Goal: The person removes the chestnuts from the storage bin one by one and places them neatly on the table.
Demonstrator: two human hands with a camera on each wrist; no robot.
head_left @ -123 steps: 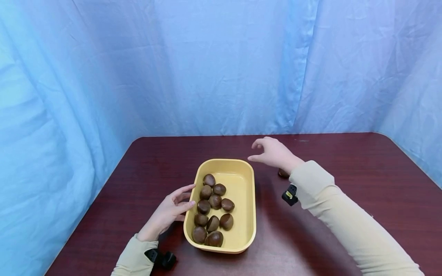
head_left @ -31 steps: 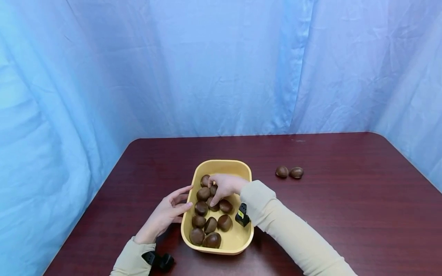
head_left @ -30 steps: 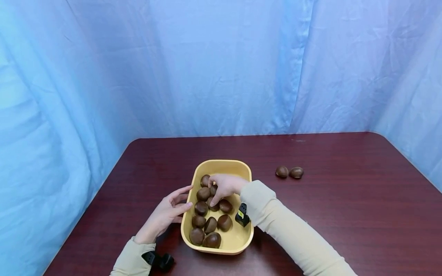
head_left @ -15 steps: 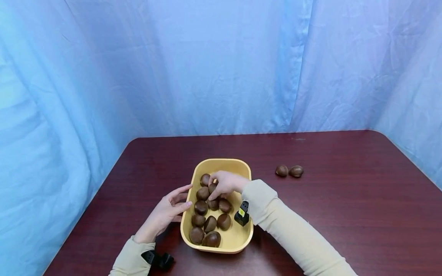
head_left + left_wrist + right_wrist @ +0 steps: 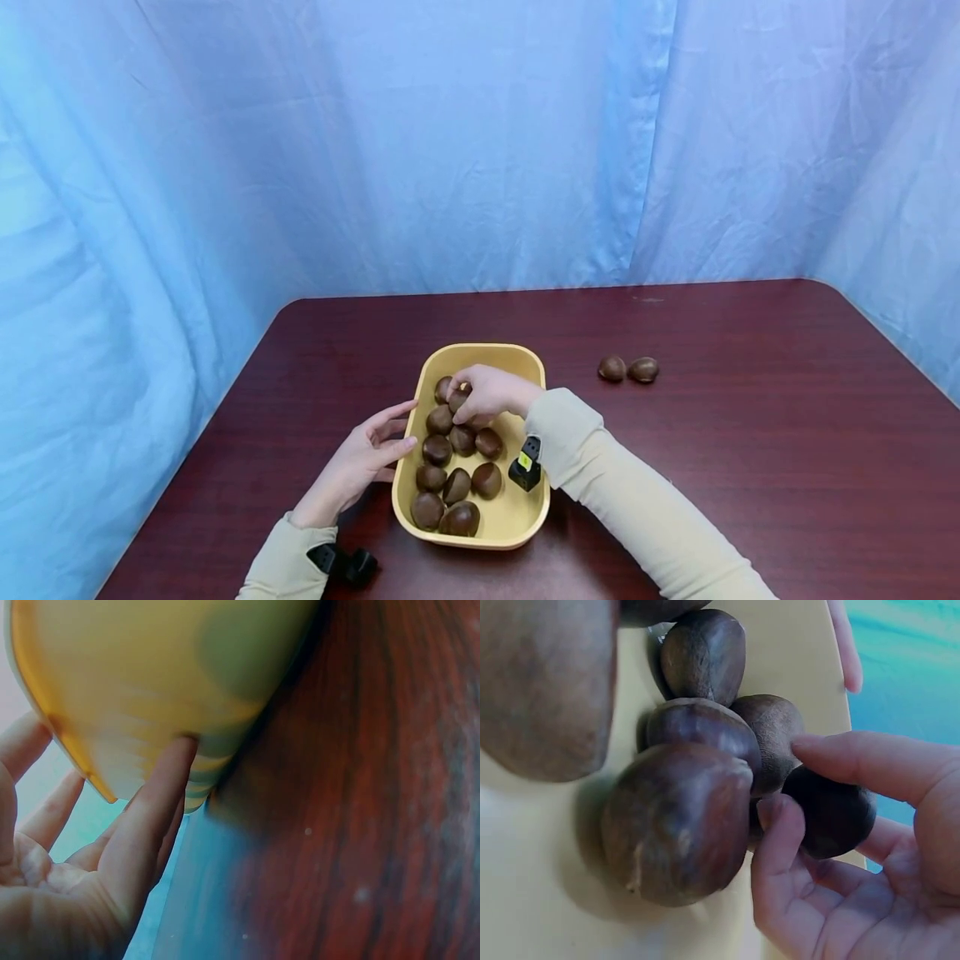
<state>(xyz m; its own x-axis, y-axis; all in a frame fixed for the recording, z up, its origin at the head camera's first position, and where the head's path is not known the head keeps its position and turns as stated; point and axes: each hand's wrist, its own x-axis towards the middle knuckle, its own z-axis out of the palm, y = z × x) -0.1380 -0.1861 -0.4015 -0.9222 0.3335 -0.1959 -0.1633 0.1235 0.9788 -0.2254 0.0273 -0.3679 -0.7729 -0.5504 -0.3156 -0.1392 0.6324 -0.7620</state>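
1. Sleeves, pale, sit nearest my head camera; a black device is strapped at the left wrist.
2. Left hand: fingers extended, touching the tray's left wall, thumb at the rim.
3. Yellow tray stands on the dark red table; I find loose chestnuts lying mostly along its left half.
4. Right hand: pinches the held chestnut over the tray; I cannot tell whether it touches its neighbours.
5. Two outer chestnuts rest side by side on the table, right of the tray.
6. Blue curtain hangs behind.
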